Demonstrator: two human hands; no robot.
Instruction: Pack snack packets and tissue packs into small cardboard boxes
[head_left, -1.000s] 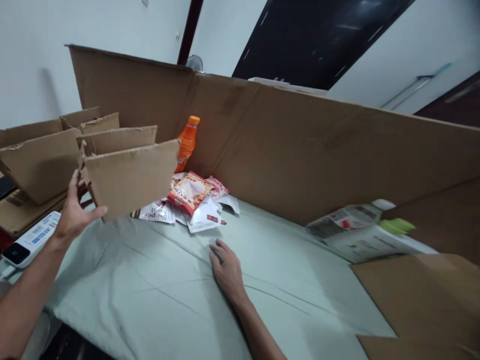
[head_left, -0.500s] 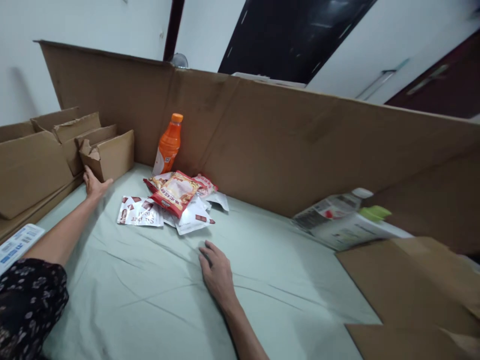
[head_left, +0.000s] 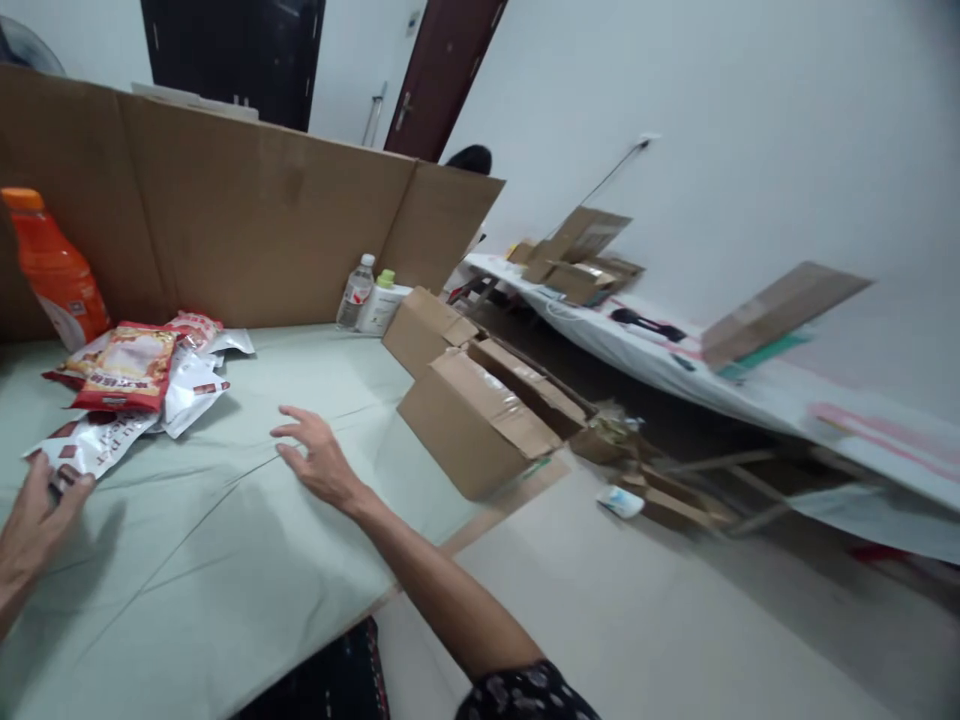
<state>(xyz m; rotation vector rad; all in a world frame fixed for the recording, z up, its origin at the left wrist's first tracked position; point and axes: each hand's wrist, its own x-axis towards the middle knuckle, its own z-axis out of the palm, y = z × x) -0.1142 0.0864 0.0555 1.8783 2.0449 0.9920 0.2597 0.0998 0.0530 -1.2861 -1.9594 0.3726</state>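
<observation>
My left hand [head_left: 34,520] rests at the left edge on the pale green cloth [head_left: 225,520], fingertips on a white and brown sachet [head_left: 94,445]; its fingers are loosely spread. My right hand [head_left: 315,460] hovers just over the cloth in the middle, fingers apart and holding nothing. A pile of snack packets lies between them and the cardboard wall, with a red and yellow packet [head_left: 127,365] on top. An orange drink bottle [head_left: 56,270] stands at the far left against the wall.
A tall cardboard wall [head_left: 247,220] fences the back of the table. A clear water bottle [head_left: 355,292] and a white green-capped bottle [head_left: 379,300] stand at its right end. Closed cardboard boxes [head_left: 472,420] sit at the table's right edge. Beyond lie floor clutter and a long covered table [head_left: 675,350].
The view has swung far to the right. My left hand left the small cardboard box and came back to the sachet. My right hand lifted slightly off the cloth and spread.
</observation>
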